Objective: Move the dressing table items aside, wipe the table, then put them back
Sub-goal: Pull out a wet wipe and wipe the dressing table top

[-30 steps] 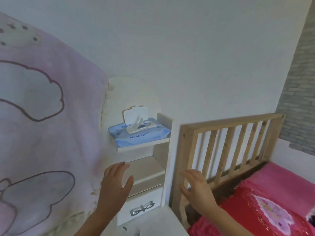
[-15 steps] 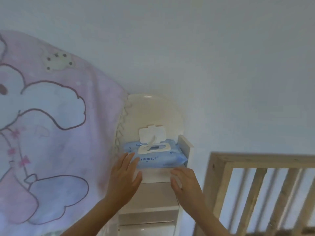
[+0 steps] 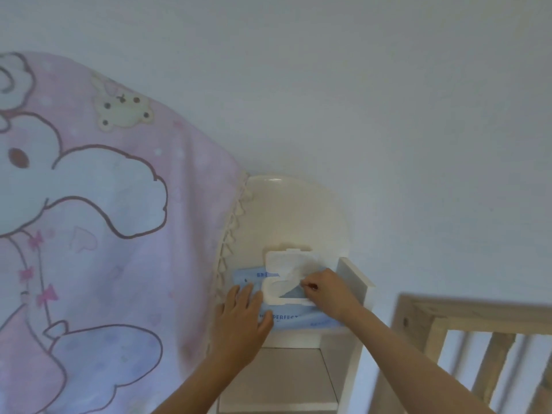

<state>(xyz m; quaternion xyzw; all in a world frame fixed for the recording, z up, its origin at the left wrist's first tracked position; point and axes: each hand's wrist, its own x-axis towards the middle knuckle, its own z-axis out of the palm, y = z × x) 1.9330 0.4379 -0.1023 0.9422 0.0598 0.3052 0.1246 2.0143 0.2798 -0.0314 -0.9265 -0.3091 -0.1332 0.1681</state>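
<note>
L hand point(image 3: 242, 321) on pack point(image 3: 298, 319), R hand point(image 3: 325, 294) pinches wipe point(image 3: 294, 271).

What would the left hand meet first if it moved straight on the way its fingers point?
Probably the open white lid of the wipes pack that the left hand rests on; depth is unclear.

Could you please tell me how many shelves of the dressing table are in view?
2. The upper shelf holds the wipes pack; the lower shelf sits directly beneath it. More may lie below the frame's edge.
</note>
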